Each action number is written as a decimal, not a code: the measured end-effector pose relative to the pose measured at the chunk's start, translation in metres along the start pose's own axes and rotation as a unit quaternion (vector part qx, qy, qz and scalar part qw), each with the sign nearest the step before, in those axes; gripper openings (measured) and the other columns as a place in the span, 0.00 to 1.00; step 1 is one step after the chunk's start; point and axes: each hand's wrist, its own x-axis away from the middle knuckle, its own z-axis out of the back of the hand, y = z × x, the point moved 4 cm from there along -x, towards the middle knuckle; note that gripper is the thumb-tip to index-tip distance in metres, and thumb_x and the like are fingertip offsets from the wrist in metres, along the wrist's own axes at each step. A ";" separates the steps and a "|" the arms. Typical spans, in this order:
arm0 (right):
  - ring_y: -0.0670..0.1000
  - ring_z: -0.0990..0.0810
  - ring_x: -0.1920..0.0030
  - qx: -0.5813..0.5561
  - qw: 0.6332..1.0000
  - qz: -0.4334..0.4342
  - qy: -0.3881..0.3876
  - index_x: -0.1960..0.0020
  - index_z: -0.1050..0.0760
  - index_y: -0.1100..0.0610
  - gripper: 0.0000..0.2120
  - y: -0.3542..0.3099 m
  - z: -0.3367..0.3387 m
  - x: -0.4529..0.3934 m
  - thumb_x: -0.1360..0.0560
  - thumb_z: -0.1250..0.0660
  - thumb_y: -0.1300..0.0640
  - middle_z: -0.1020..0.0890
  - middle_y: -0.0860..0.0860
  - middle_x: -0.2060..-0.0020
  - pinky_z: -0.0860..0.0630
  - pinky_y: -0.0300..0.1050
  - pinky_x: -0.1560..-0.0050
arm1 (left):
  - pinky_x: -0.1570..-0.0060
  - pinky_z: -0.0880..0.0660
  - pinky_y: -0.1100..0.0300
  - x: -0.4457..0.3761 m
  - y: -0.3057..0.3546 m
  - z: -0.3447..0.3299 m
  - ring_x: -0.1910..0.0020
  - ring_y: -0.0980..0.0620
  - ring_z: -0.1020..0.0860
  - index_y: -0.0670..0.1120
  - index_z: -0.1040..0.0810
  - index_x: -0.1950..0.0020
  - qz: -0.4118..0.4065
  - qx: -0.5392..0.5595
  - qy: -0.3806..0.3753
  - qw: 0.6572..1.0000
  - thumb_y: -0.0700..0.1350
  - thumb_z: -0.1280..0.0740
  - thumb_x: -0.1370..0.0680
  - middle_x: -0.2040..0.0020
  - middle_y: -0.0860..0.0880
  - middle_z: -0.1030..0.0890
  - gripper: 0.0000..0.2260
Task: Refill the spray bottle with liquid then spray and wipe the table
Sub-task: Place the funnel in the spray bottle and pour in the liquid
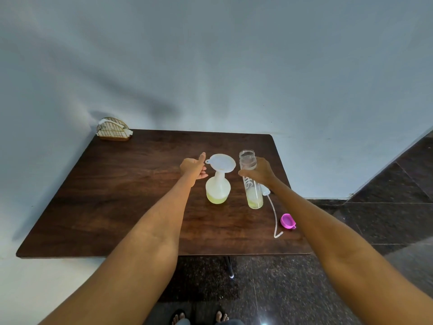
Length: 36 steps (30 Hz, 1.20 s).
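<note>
Spray bottle (218, 190) stands on table (117, 195), funnel (222, 163) seated in its neck, just right of left hand's fingers (203, 175). Tall bottle (251, 181) upright right of it, right hand's fingers (246, 172) around its upper part. Tube (274, 214) and cap (288, 221) lie nearer, right of both. Napkin holder (113, 129) at far left corner.

Both bare forearms extended forward, converging slightly. Left hand (193, 167) loosely curled, thumb raised and pointing up, fingers bent inward, gripping nothing, palm facing right. Right hand (259, 171) wrapped in closed grip around upright clear container, knuckles up, wrist bent slightly downward. Hands apart, level with each other.
</note>
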 end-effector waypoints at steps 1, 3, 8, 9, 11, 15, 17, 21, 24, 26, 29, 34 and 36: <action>0.53 0.19 0.57 0.007 1.000 0.004 -0.007 0.52 0.21 0.63 0.11 0.001 -0.002 0.002 0.32 0.26 0.58 0.16 0.58 0.54 0.24 0.42 0.50 | 0.55 0.20 0.57 0.000 -0.004 0.003 0.66 0.52 0.22 0.38 0.22 0.49 0.003 0.006 0.009 1.000 0.52 0.35 0.22 0.53 0.41 0.20 0.16; 0.55 0.17 0.55 0.016 1.000 0.011 -0.022 0.52 0.20 0.63 0.13 0.007 -0.004 0.008 0.32 0.26 0.56 0.15 0.58 0.54 0.22 0.46 0.47 | 0.54 0.20 0.56 0.002 -0.015 0.007 0.61 0.48 0.20 0.36 0.22 0.47 0.016 0.015 0.027 0.999 0.51 0.36 0.21 0.54 0.40 0.20 0.18; 0.55 0.17 0.52 0.030 0.998 0.024 -0.049 0.49 0.19 0.61 0.17 0.013 -0.016 0.029 0.32 0.26 0.50 0.15 0.57 0.51 0.20 0.50 0.46 | 0.54 0.19 0.54 0.012 -0.056 0.014 0.54 0.44 0.18 0.34 0.21 0.44 0.057 -0.013 0.040 0.997 0.48 0.37 0.20 0.50 0.38 0.18 0.16; 0.55 0.17 0.51 0.038 0.997 0.031 -0.059 0.48 0.19 0.61 0.18 0.013 -0.021 0.033 0.32 0.26 0.49 0.16 0.57 0.51 0.20 0.50 0.46 | 0.55 0.19 0.55 0.014 -0.064 0.015 0.56 0.45 0.19 0.34 0.21 0.44 0.063 -0.022 0.036 0.997 0.47 0.36 0.20 0.51 0.38 0.18 0.16; 0.55 0.17 0.50 0.059 0.994 0.044 -0.082 0.47 0.20 0.60 0.21 0.008 -0.033 0.042 0.32 0.26 0.47 0.16 0.56 0.50 0.21 0.50 0.46 | 0.57 0.20 0.55 0.016 -0.079 0.017 0.60 0.47 0.20 0.33 0.22 0.44 0.072 -0.037 0.024 0.996 0.45 0.36 0.20 0.55 0.38 0.19 0.15; 0.53 0.18 0.50 0.133 0.978 0.063 -0.145 0.47 0.21 0.56 0.25 -0.009 -0.064 0.052 0.34 0.29 0.38 0.16 0.53 0.50 0.21 0.46 0.45 | 0.54 0.20 0.51 0.023 -0.107 0.026 0.68 0.51 0.24 0.34 0.24 0.40 0.089 -0.092 -0.024 0.991 0.40 0.35 0.21 0.53 0.38 0.20 0.13; 0.52 0.19 0.49 0.139 0.973 0.078 -0.169 0.46 0.22 0.55 0.24 -0.022 -0.082 0.057 0.33 0.29 0.39 0.17 0.52 0.49 0.23 0.44 0.43 | 0.53 0.20 0.50 0.027 -0.123 0.035 0.65 0.48 0.23 0.36 0.26 0.38 0.096 -0.129 -0.054 0.985 0.37 0.34 0.23 0.52 0.38 0.21 0.13; 0.54 0.20 0.48 0.146 0.965 0.109 -0.186 0.47 0.24 0.58 0.24 -0.060 -0.116 0.057 0.32 0.28 0.41 0.17 0.54 0.50 0.24 0.50 0.41 | 0.52 0.20 0.48 0.022 -0.141 0.064 0.53 0.44 0.22 0.39 0.27 0.37 0.089 -0.162 -0.058 0.981 0.30 0.35 0.27 0.41 0.35 0.23 0.19; 0.54 0.19 0.48 0.140 0.968 0.109 -0.178 0.47 0.24 0.58 0.22 -0.085 -0.138 0.046 0.32 0.28 0.43 0.17 0.54 0.50 0.24 0.49 0.41 | 0.51 0.21 0.51 0.015 -0.133 0.084 0.49 0.43 0.21 0.38 0.27 0.35 0.024 -0.185 -0.073 0.980 0.28 0.35 0.29 0.42 0.38 0.22 0.22; 0.54 0.19 0.49 0.111 0.974 0.101 -0.168 0.48 0.23 0.58 0.20 -0.097 -0.153 0.037 0.32 0.28 0.45 0.16 0.54 0.51 0.23 0.50 0.42 | 0.52 0.23 0.55 0.011 -0.122 0.090 0.44 0.42 0.22 0.39 0.27 0.35 -0.037 -0.204 -0.100 0.973 0.28 0.33 0.30 0.40 0.41 0.22 0.24; 0.54 0.19 0.47 0.083 0.978 0.102 -0.159 0.47 0.22 0.59 0.16 -0.118 -0.176 0.025 0.29 0.29 0.49 0.17 0.54 0.49 0.24 0.50 0.40 | 0.49 0.26 0.57 0.002 -0.105 0.099 0.42 0.45 0.23 0.40 0.28 0.37 -0.083 -0.197 -0.115 0.970 0.30 0.28 0.33 0.42 0.43 0.22 0.25; 0.53 0.22 0.41 -0.033 0.983 0.006 -0.181 0.37 0.29 0.57 0.26 -0.118 -0.199 0.007 0.32 0.25 0.54 0.21 0.54 0.40 0.27 0.44 0.42 | 0.41 0.25 0.48 -0.026 -0.096 0.120 0.43 0.45 0.22 0.41 0.27 0.37 -0.122 -0.155 -0.061 0.978 0.39 0.22 0.35 0.42 0.43 0.20 0.28; 0.53 0.23 0.40 -0.062 0.980 -0.015 -0.190 0.36 0.31 0.58 0.28 -0.110 -0.200 0.007 0.33 0.25 0.59 0.22 0.55 0.39 0.26 0.41 0.45 | 0.41 0.24 0.47 -0.031 -0.097 0.122 0.43 0.45 0.21 0.41 0.27 0.36 -0.126 -0.152 -0.071 0.978 0.42 0.21 0.35 0.42 0.43 0.20 0.30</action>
